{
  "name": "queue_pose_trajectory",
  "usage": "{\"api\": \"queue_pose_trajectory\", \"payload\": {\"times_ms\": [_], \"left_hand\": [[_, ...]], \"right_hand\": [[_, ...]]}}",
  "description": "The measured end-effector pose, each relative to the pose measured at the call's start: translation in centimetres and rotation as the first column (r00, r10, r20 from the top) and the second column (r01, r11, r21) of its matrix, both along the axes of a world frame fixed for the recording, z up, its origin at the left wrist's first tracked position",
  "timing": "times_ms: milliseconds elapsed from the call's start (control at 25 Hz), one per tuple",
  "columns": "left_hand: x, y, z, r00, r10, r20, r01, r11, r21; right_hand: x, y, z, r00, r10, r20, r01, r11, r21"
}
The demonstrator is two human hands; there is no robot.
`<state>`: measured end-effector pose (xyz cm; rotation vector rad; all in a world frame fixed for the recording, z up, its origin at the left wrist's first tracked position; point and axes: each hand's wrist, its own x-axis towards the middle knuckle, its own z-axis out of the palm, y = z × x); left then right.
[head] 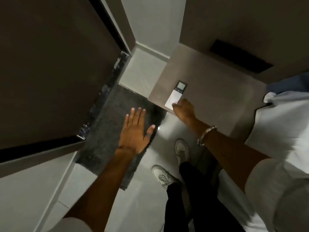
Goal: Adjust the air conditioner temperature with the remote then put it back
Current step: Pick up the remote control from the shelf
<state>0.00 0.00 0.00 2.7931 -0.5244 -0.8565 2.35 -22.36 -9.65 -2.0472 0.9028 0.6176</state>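
The right hand [184,108] reaches down to the one remote [175,96], its fingertips touching the remote's near end; whether the grip has closed on it or only rests there I cannot tell, since the fingers curl out of sight under the knuckles. The remote lies flat near the front left corner of the counter [209,91], its small screen at the far end and its pale button face toward the hand. One metal bracelet [206,135] circles the right wrist. The left hand [135,131] hovers released over the floor, palm down with all five fingers spread, holding nothing. Under it lies one dark mat [107,139] on the pale floor tiles [142,206]. Two light sneakers [172,164] show below (the left foot nearer the mat). White bedding [284,118] fills the right edge.
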Motion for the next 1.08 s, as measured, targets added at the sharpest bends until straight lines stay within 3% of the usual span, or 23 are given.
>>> {"api": "queue_pose_trajectory", "payload": {"times_ms": [160, 320, 400, 480, 600, 720, 800, 880, 960, 1080], "left_hand": [[1.7, -0.9, -8.2, 0.999, -0.039, 0.036, 0.039, 0.999, 0.006], [-0.2, -0.5, -11.5, 0.999, -0.029, 0.035, 0.029, 0.999, -0.015], [-0.6, 0.0, -10.8, 0.999, -0.030, 0.023, 0.031, 0.999, -0.012], [-0.9, 0.6, -8.8, 0.999, -0.008, 0.047, 0.010, 0.999, -0.034], [0.9, 2.3, -2.4, 0.984, 0.053, 0.171, -0.042, 0.997, -0.065], [4.3, 4.3, 8.0, 0.914, 0.093, 0.395, -0.066, 0.995, -0.080], [6.8, 5.6, 16.5, 0.818, 0.100, 0.567, -0.063, 0.994, -0.084], [8.7, 7.2, 26.3, 0.663, 0.117, 0.740, -0.074, 0.993, -0.091], [9.6, 9.4, 37.3, 0.443, 0.132, 0.887, -0.103, 0.990, -0.097], [8.8, 12.8, 52.4, 0.086, 0.133, 0.987, -0.159, 0.980, -0.118]], "right_hand": [[4.6, 0.4, -7.1, 0.956, -0.294, 0.028, 0.295, 0.954, -0.052], [6.8, 1.5, -11.2, 0.961, -0.268, -0.075, 0.245, 0.942, -0.230], [7.2, 1.6, -11.2, 0.936, -0.342, -0.085, 0.317, 0.922, -0.220], [7.0, 1.7, -9.7, 0.917, -0.390, -0.087, 0.387, 0.921, -0.053], [7.3, 3.0, -3.0, 0.840, -0.540, -0.049, 0.524, 0.784, 0.333], [9.1, 5.9, 9.7, 0.882, -0.468, 0.052, 0.319, 0.676, 0.664], [10.8, 7.9, 19.7, 0.915, -0.333, 0.228, 0.051, 0.655, 0.754], [12.3, 9.9, 31.1, 0.862, -0.213, 0.459, -0.240, 0.626, 0.742], [12.7, 12.1, 43.5, 0.741, -0.114, 0.662, -0.480, 0.599, 0.641], [11.5, 14.8, 59.7, 0.499, -0.051, 0.865, -0.709, 0.550, 0.442]]}}
